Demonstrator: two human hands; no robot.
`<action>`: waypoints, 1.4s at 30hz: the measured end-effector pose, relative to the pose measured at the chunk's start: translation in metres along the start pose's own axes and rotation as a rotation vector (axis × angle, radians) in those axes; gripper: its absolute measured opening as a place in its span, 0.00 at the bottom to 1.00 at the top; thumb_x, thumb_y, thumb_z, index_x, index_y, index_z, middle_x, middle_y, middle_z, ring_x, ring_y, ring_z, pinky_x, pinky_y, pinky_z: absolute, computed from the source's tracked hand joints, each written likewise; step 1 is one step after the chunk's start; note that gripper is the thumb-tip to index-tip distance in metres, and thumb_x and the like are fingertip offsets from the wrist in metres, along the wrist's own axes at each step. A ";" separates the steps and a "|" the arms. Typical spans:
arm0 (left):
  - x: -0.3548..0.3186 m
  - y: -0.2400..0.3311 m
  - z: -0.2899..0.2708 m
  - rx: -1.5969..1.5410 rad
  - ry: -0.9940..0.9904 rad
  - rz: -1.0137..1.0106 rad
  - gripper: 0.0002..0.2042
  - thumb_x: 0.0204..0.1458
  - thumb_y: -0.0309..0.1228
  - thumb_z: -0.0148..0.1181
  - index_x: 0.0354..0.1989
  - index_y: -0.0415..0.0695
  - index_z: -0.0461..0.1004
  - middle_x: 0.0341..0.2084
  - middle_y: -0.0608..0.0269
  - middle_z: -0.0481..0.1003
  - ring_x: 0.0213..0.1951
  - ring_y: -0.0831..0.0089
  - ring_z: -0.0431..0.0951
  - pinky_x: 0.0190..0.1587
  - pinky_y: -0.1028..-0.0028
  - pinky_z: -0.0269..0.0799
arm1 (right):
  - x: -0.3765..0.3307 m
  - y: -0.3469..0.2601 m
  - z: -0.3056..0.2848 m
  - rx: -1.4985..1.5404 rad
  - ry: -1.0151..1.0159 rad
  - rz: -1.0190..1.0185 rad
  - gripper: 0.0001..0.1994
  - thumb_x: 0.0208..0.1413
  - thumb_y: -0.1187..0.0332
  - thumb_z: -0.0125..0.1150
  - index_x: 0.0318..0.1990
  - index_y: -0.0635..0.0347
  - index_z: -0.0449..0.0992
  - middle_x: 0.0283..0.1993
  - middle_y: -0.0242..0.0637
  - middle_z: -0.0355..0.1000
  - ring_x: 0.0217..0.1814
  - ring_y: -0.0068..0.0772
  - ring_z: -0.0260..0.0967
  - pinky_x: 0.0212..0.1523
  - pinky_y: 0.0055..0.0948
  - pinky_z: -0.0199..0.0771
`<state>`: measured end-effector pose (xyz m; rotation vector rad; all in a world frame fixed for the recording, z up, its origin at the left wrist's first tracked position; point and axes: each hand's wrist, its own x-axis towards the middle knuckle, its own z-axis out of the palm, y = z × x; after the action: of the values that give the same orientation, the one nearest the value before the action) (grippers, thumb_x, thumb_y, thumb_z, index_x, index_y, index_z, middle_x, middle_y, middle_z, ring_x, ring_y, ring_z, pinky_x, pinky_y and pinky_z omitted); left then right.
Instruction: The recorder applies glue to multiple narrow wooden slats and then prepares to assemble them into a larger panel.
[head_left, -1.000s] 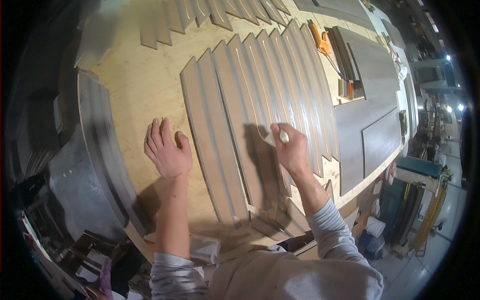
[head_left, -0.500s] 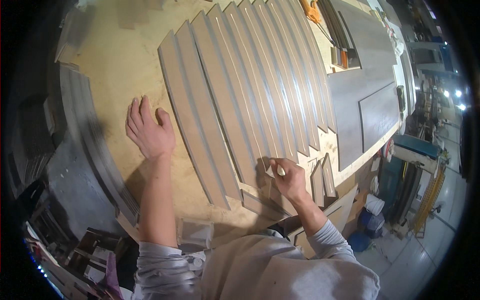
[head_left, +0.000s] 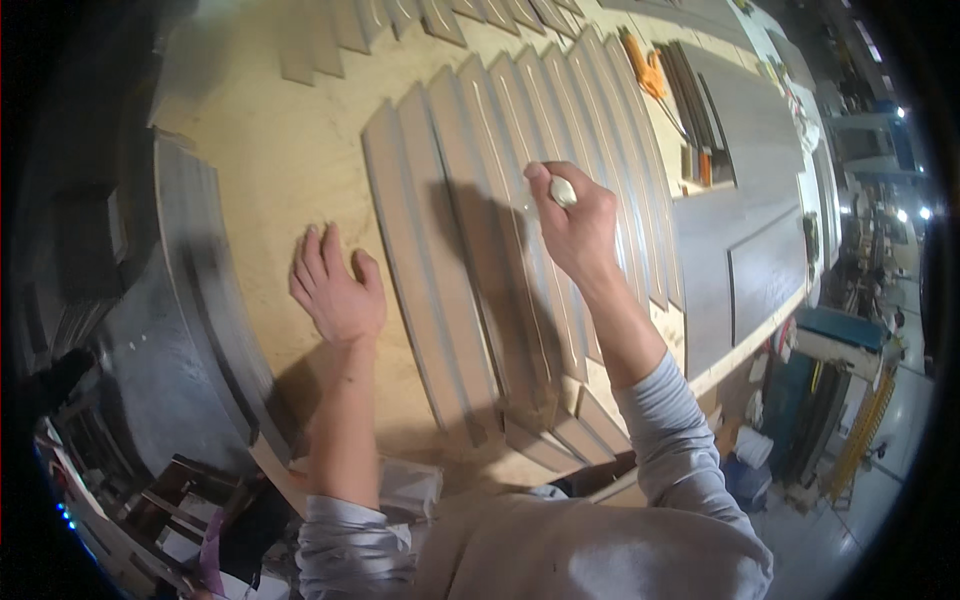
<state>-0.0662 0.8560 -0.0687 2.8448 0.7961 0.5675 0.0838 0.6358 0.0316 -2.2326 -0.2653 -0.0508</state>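
Note:
My left hand lies flat on the yellowish tabletop, fingers spread, left of a fanned row of long mitred strips. Closed in a fist, my right hand is over the middle of the row, gripping what looks like a white glue bag; most of it is hidden in my palm. Thin pale beads of glue run lengthwise along several strips. The leftmost two strips show no bead. The shadow of my right arm falls across the strips.
More strips lie at the far edge. Shorter angled pieces sit at the near end. On the right are grey panels, an orange-handled tool and narrow offcuts. Stacked boards stand at the left.
My right hand has moved from the near end of a strip up and away to mid-row, still gripping the white glue bag. The view has shifted; my left hand stays flat on the table.

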 end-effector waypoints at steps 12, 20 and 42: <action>0.008 0.001 -0.012 -0.077 -0.095 -0.038 0.25 0.56 0.35 0.55 0.63 0.42 0.67 0.65 0.50 0.62 0.68 0.52 0.59 0.70 0.51 0.49 | 0.139 0.020 0.123 -0.180 0.005 -0.174 0.18 0.64 0.52 0.58 0.42 0.58 0.81 0.28 0.57 0.76 0.33 0.62 0.75 0.35 0.49 0.74; 0.006 -0.001 -0.011 -0.069 -0.136 -0.038 0.25 0.57 0.35 0.54 0.64 0.42 0.65 0.65 0.49 0.61 0.69 0.53 0.56 0.71 0.50 0.47 | 0.124 0.032 0.116 -0.210 0.103 -0.297 0.15 0.64 0.56 0.60 0.40 0.61 0.80 0.35 0.54 0.78 0.39 0.59 0.77 0.38 0.45 0.75; -0.002 -0.002 0.000 0.005 -0.021 0.002 0.24 0.57 0.38 0.55 0.62 0.47 0.68 0.63 0.55 0.65 0.67 0.60 0.61 0.70 0.53 0.50 | -0.167 0.032 -0.026 -0.199 -0.279 0.076 0.04 0.57 0.72 0.65 0.39 0.60 0.79 0.36 0.46 0.79 0.38 0.50 0.79 0.38 0.37 0.80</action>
<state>-0.0684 0.8572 -0.0699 2.8513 0.7917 0.5363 -0.0717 0.5673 0.0021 -2.4452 -0.3385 0.2882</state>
